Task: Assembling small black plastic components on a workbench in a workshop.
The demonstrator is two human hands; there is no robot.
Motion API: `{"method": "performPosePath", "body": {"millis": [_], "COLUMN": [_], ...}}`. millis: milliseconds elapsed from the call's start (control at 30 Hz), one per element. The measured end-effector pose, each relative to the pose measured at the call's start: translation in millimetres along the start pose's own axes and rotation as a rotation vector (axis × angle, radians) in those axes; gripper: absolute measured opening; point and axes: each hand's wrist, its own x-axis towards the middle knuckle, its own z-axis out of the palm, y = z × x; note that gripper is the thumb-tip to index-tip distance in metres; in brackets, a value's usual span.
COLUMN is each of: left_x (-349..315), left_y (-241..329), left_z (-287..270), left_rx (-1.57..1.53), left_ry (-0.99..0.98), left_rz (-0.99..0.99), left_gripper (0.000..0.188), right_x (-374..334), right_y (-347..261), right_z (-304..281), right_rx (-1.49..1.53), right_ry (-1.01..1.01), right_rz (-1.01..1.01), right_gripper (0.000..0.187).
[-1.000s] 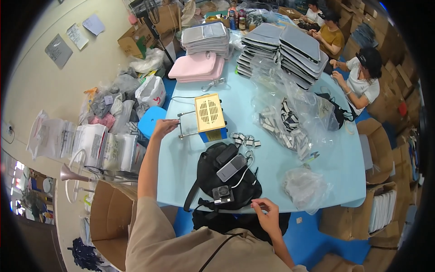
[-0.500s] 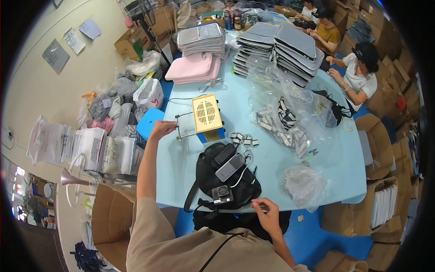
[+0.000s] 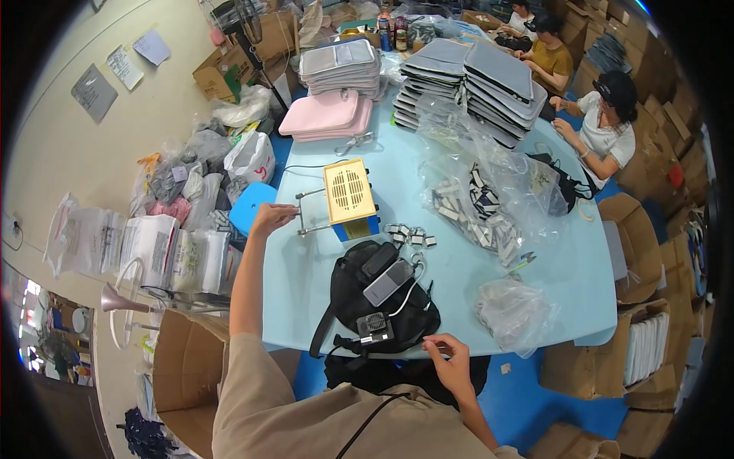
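A small blue electric box with a cream, slotted top point(image 3: 349, 190) stands on the pale blue table point(image 3: 451, 306). Two metal rods point(image 3: 314, 228) stick out from its left side, joined at their ends by a thin crossbar. The fingers of my left hand point(image 3: 271, 219) are pinched together at this crossbar. My right hand point(image 3: 451, 359) hovers by the table's front edge with thumb and fingertips drawn together; what they hold, if anything, is too small to make out. Between my hands lies a black bag point(image 3: 348, 302), bearing a grey power bank point(image 3: 388, 283) and a small black fan-like device point(image 3: 375, 327).
Several small metal-and-dark pieces point(image 3: 410, 236) lie beside the box. A clear plastic bag point(image 3: 478, 218) of similar pieces sits to the right, with a crumpled bag point(image 3: 516, 310) nearer. Pink sleeves point(image 3: 325, 116) and grey sleeves point(image 3: 501, 84) are stacked behind. Co-workers sit at the far right.
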Motion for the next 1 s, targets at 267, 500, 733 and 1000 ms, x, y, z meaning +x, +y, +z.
{"method": "performPosePath", "body": {"millis": [267,500,733,1000], "left_x": [3.4,1.5,-1.6,-6.0], "left_y": [-8.1,-5.3,-4.4,-3.3], "left_z": [-7.4,-2.3,-1.2,-2.9], "left_rx": [-0.067,-0.037,-0.038,-0.024], "left_ry": [-0.027,-0.039,-0.039,-0.066], "left_rz": [-0.012,-0.017,-0.027,-0.057], "left_gripper": [0.031,0.030,0.029,0.029], "right_x": [0.2,-1.3,-0.5,-1.1], "right_y": [-1.4,1.6,-0.3,1.3], "right_z": [0.9,-0.3,0.6,1.5], "right_rx": [-0.002,-0.005,-0.002,-0.004], "right_ry": [-0.009,-0.004,-0.004,-0.004], "right_rz": [0.008,0.015,0.019,0.006], "right_gripper": [0.012,0.013,0.013,0.012]}}
